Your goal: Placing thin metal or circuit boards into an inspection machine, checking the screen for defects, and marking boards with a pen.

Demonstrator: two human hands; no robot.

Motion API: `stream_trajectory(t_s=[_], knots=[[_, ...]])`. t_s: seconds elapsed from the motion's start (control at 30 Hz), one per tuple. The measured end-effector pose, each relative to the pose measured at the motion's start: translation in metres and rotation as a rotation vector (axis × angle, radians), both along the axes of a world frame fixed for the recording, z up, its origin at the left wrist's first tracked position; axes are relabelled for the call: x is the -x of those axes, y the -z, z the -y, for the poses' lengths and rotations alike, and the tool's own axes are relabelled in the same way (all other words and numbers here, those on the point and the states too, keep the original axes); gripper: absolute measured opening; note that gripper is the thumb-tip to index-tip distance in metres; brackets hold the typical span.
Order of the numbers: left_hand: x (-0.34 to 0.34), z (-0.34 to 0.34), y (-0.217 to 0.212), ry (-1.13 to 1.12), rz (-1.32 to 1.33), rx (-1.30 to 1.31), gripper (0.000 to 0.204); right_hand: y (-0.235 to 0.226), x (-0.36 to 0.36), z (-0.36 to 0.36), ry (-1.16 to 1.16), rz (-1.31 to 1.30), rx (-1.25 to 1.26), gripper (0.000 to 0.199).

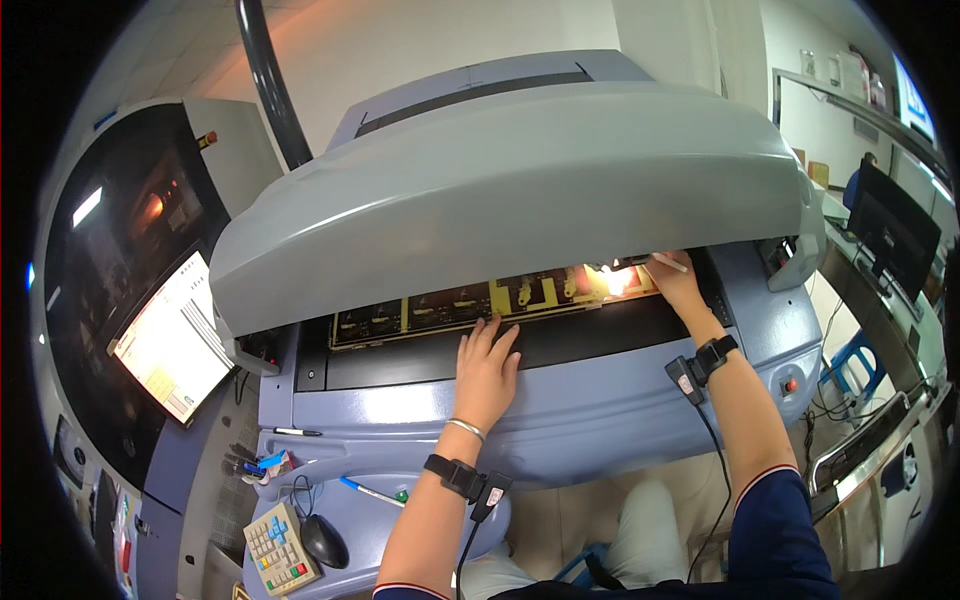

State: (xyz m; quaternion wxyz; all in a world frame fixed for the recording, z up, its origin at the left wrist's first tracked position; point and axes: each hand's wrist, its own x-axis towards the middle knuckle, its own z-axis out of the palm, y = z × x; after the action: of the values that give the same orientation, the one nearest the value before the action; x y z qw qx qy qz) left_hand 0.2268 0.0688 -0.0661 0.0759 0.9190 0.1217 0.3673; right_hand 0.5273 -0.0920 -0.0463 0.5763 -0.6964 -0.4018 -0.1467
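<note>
Under the raised grey hood (510, 190) of a machine lies a long, dark panel with yellow sections (418, 312), which looks like a circuit board. My left hand (485, 372) rests with its fingers spread at the panel's near edge, holding nothing. Toward the panel's right end, my right hand (678, 287) reaches beneath the hood's lip and grips a slim white pen-like tool (668, 262). Its working end is hard to make out beside the bright lit patch (614, 281) on the panel. The hood hides the panel's far side.
A lit screen (178, 335) stands at the left. On the lower shelf are a keypad (280, 550), a black mouse (324, 542) and a blue-capped marker (371, 491). A red button (790, 385) sits at the front right. Cables hang from both wristbands.
</note>
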Motion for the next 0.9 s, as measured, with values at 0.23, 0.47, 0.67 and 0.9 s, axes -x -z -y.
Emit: stream_trajectory(t_s=[0.23,0.47,0.67,0.9], knots=[[-0.009,0.005,-0.008,-0.107,-0.013,-0.113,0.039,-0.008,0.014,0.006,0.003,-0.170,-0.027,0.019],[-0.011,0.005,-0.008,-0.174,-0.083,-0.163,0.039,-0.007,0.023,0.005,-0.244,-0.269,-0.263,0.021],[-0.018,0.010,-0.003,-0.204,-0.117,-0.135,0.039,-0.004,0.019,0.013,-0.286,-0.300,-0.220,0.020],[-0.010,0.006,-0.006,-0.232,-0.100,-0.124,0.042,-0.007,0.030,0.007,-0.322,-0.262,-0.224,0.017]])
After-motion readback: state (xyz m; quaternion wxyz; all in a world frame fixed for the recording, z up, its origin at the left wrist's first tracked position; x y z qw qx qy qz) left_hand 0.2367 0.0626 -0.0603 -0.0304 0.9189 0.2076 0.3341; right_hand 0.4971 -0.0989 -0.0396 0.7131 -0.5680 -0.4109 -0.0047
